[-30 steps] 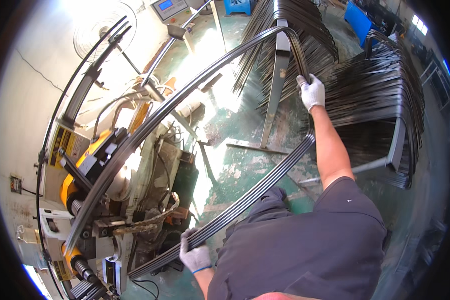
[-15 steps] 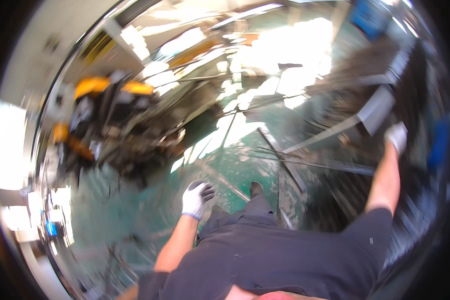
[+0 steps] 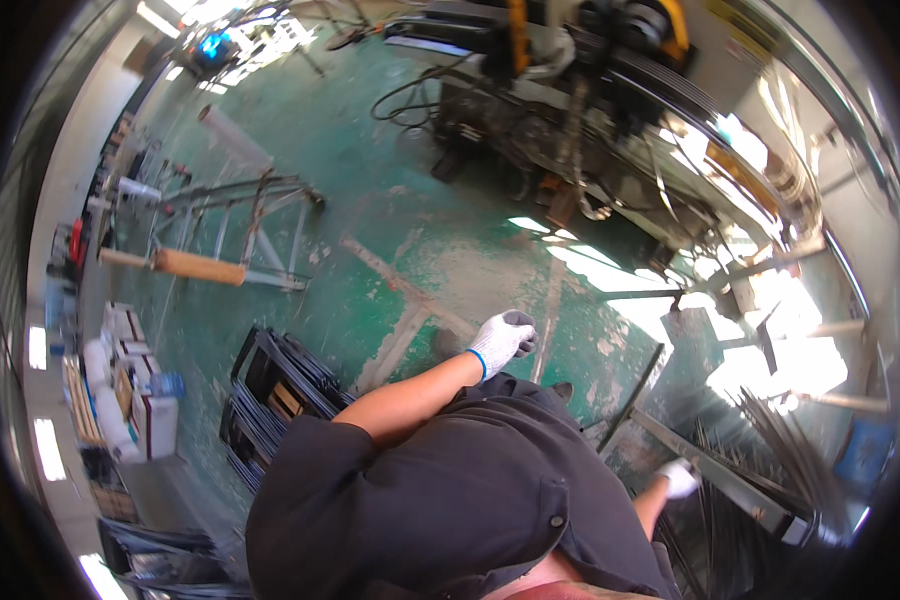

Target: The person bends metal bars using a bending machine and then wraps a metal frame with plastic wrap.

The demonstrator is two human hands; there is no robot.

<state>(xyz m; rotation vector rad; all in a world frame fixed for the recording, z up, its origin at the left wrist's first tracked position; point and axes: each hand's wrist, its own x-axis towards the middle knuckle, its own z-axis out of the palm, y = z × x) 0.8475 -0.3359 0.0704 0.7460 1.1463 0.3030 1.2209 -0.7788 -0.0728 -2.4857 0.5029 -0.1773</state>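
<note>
"How far along was it?"

"The machine [image 3: 530,130] stood well apart from both hands. Dark rods [image 3: 793,445] lay about the rack [image 3: 715,470] at lower right; I judged those done, but couldn't tell how many were left."

"And the fingers?"

"Left hand [image 3: 505,340]: loosely curled, half open, apparently empty. Right hand [image 3: 680,478]: near the rack, its grip too small to tell."
</note>
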